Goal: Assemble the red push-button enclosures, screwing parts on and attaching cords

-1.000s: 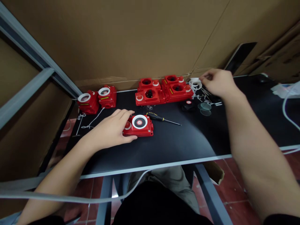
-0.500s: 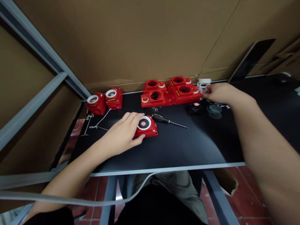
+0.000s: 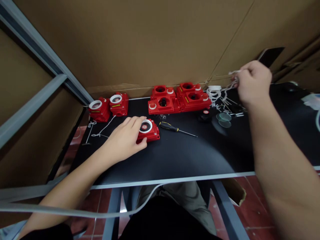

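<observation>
My left hand [image 3: 123, 140] is wrapped around a red housing [image 3: 153, 134] with a white ring and a dark round centre, which sits on the black table. Part of the housing is hidden under the fingers. Above the back right of the table, my right hand [image 3: 255, 82] is closed on a thin white cord [image 3: 228, 89] that hangs down toward metal rods [image 3: 226, 104] and small parts. A screwdriver [image 3: 168, 126] with a black and yellow handle lies just right of the housing, its shaft pointing right.
Two red boxes with white rings [image 3: 116, 99] stand at the back left, cords attached. Several open red housings [image 3: 195, 101] line the back wall. White rings [image 3: 214, 90], clear discs [image 3: 224, 117] and a black cap [image 3: 205, 116] lie right of them. A metal frame [image 3: 37, 96] rises at left.
My right hand has lifted up and to the right from the small parts, drawing the white cord with it. My left hand stays on the red housing.
</observation>
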{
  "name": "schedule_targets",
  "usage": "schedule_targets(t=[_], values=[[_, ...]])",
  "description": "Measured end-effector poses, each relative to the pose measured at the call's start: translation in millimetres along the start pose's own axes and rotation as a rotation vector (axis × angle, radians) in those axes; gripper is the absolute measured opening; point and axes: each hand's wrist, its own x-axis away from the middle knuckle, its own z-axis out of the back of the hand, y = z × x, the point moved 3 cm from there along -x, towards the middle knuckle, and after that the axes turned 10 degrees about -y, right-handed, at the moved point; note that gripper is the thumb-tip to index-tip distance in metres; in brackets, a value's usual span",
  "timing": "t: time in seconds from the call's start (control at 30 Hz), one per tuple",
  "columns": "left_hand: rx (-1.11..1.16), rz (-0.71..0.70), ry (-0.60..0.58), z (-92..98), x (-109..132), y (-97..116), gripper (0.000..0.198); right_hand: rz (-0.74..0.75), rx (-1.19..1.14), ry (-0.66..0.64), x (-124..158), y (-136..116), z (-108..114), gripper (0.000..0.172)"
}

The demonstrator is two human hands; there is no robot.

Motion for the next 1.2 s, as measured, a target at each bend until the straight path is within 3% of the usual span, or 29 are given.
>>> schedule_targets(t=[0.1,0.2,0.3,0.47,0.67,0.8,0.9,1.03,1.2], values=[[-0.007,0.024,0.012,-1.4,-1.3,-4.5,0.067,0.040,-0.359,0.129,0.1,-22.7,-3.8,0.020],[-0.032,0.030,0.061,-4.0,-2.5,-9.3,0.067,0.161,-0.647,0.113,13.1,-52.7,-9.2,0.019],[-0.048,0.032,0.112,-6.5,-3.2,-12.1,0.072,0.277,-0.847,-0.043,38.3,-86.4,-17.8,0.036],[-0.030,-0.099,0.306,-1.9,0.1,-7.2,0.077,0.356,-0.987,-0.462,92.7,-137.6,-42.2,0.051],[0.013,-0.380,0.576,5.7,7.0,8.9,0.050,0.401,-0.956,-0.836,140.7,-169.5,-63.3,0.055],[-0.012,-0.521,0.614,3.2,8.5,21.5,0.043,0.485,-0.847,-0.954,157.5,-181.4,-67.8,0.055],[0.034,-0.599,0.617,1.6,10.7,27.1,0.025,0.553,-0.782,-1.033,166.3,-187.8,-71.0,0.055],[0.053,-0.586,0.608,3.9,12.3,26.4,0.020,0.584,-0.700,-1.100,165.8,-190.1,-69.2,0.056],[-0.037,-0.464,0.611,12.9,11.7,20.8,0.029,0.545,-0.573,-1.148,132.3,-173.0,-41.6,0.061]])
